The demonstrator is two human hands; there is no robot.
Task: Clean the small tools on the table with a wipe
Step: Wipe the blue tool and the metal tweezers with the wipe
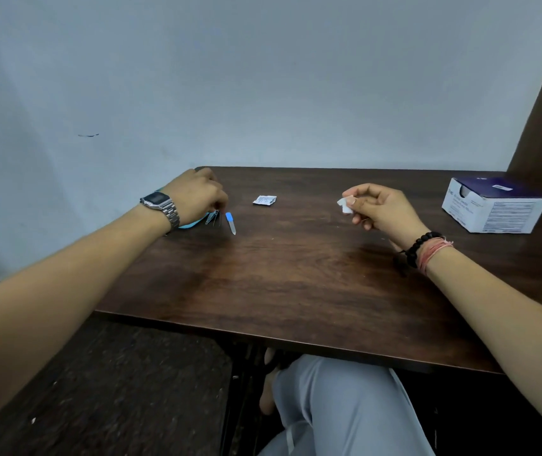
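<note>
Step in hand, as I judge it: fetching a tool to wipe. My left hand (197,195) is at the far left corner of the surface (296,274), fingers curled down over a small cluster of thin metal tools (214,218) that lie on or just beside a light blue pouch (190,224). The fingertips appear to pinch one of these thin pieces, but the grip is too small and partly hidden; I cannot tell whether it holds one.

My right hand (378,209) hovers above the right half of the surface, thumb and fingers pinching a small folded white wipe (344,205). The wipe is ready and well apart from the tools.

A blue-handled tool (230,222) lies flat just right of the cluster, touching nothing, blade end toward me.

Next move, judged: lift one thin tool free of the cluster without dragging the others, bring it toward the middle, and meet it with the wipe. The pieces are slender and bunched, so picking just one needs a fine fingertip pinch.

Other things: a torn white sachet (264,200) lies flat between the two hands, toward the far edge. A white and dark blue box (493,205) stands at the far right. Neither lies on the path between the hands.
</note>
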